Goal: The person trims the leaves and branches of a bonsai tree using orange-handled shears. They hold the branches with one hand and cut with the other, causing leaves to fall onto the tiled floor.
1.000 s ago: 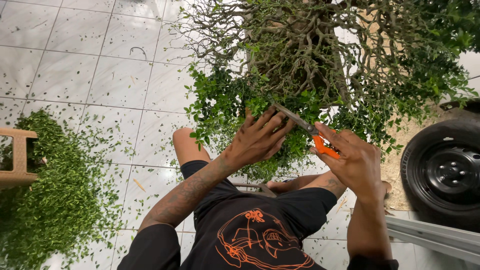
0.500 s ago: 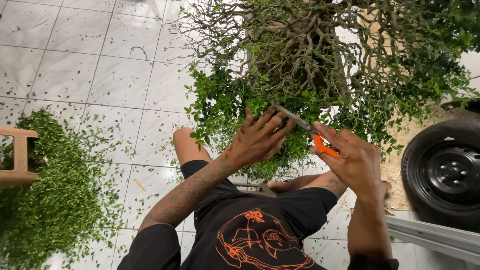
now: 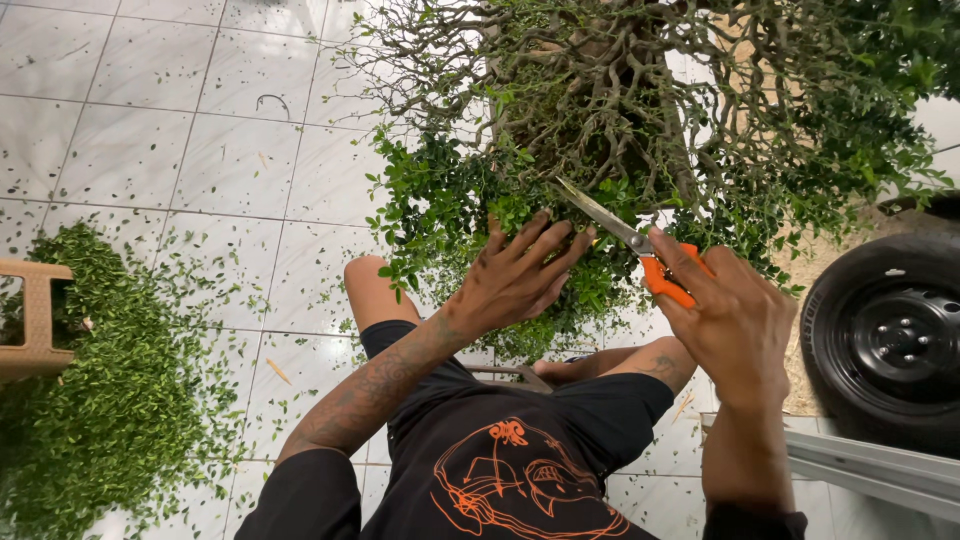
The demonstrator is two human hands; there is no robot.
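Orange scissors (image 3: pixel 640 250) x1, bush (image 3: pixel 600 130) x1

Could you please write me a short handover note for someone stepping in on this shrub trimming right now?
Left hand: open, fingers spread, pressing on the green foliage of the potted shrub.
Right hand: closed on the orange-handled scissors, blades pointing up-left into the twigs.
Done: upper branches are largely bare; a pile of clippings lies on the tiled floor to the left.
Left: the leafy lower skirt in front of the knees.
Nearby: a tyre at right.
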